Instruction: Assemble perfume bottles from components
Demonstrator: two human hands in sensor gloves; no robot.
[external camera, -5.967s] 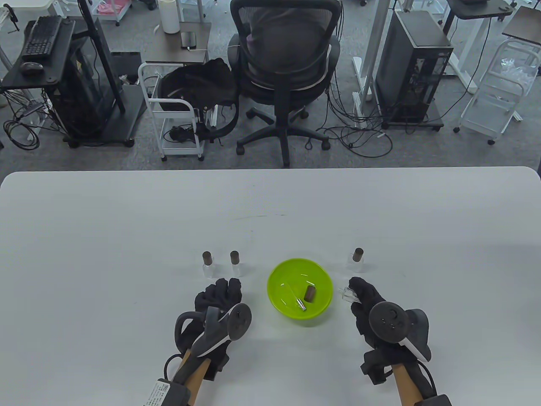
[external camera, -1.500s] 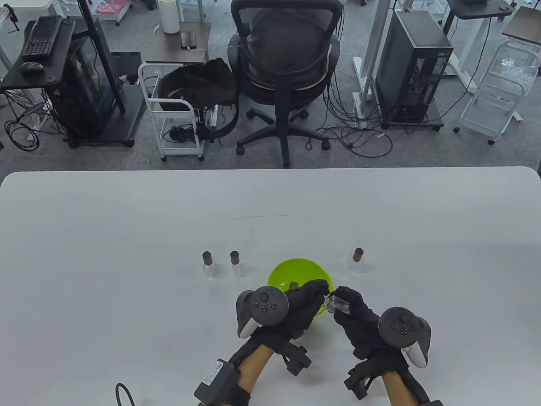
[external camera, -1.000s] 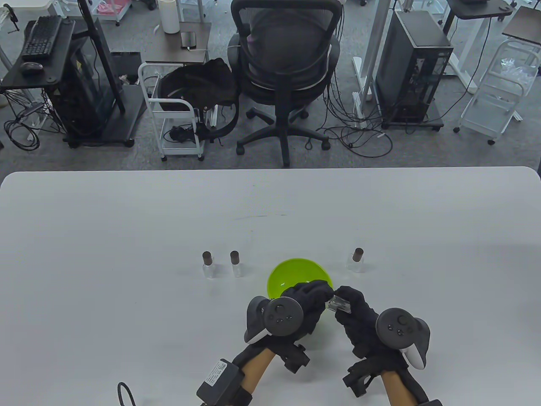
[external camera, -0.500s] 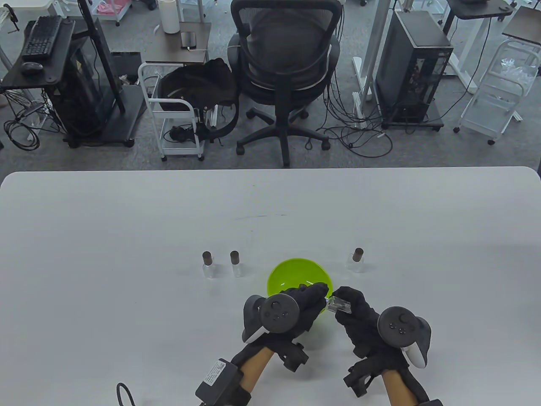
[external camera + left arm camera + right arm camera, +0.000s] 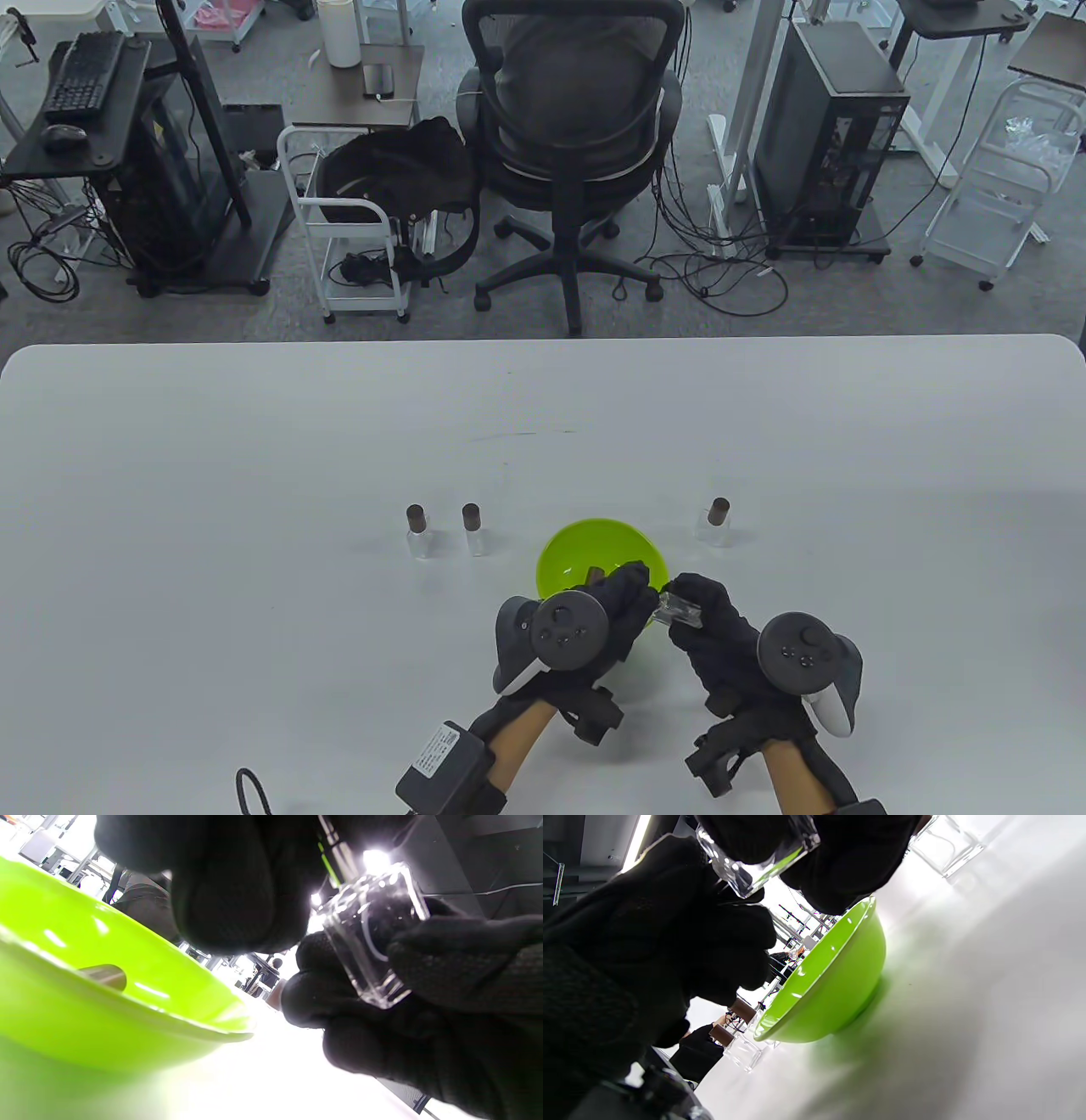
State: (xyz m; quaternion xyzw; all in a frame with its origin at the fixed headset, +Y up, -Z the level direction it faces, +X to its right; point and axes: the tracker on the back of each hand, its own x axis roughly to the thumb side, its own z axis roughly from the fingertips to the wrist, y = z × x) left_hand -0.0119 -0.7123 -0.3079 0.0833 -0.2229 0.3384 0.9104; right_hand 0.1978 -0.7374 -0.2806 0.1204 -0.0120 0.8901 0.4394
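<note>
My right hand [image 5: 691, 594] grips a clear glass bottle [image 5: 679, 609] just off the near right rim of the green bowl [image 5: 585, 543], neck pointing left. My left hand [image 5: 640, 586] reaches over the bowl, and its curled fingertips [image 5: 237, 899] pinch the spray pump at the bottle's [image 5: 373, 938] neck. The pump is mostly hidden by the glove. A brown cap [image 5: 596, 575] lies in the bowl [image 5: 127, 955], showing again as the cap [image 5: 104, 976] behind the rim. From the right wrist, the bottle [image 5: 755, 870] sits between both gloves above the bowl [image 5: 831, 984].
Two capped bottles [image 5: 416, 531] [image 5: 473, 528] stand left of the bowl and a third capped bottle [image 5: 717, 519] stands to its right, all beyond my hands. Past the white table's far edge [image 5: 543, 344] a person sits in an office chair [image 5: 568, 127], back turned.
Six seconds ago the pump lay in the bowl and my left hand was near the two left bottles. It now holds the pump at the bottle's neck; in the last second it shifted slightly.
</note>
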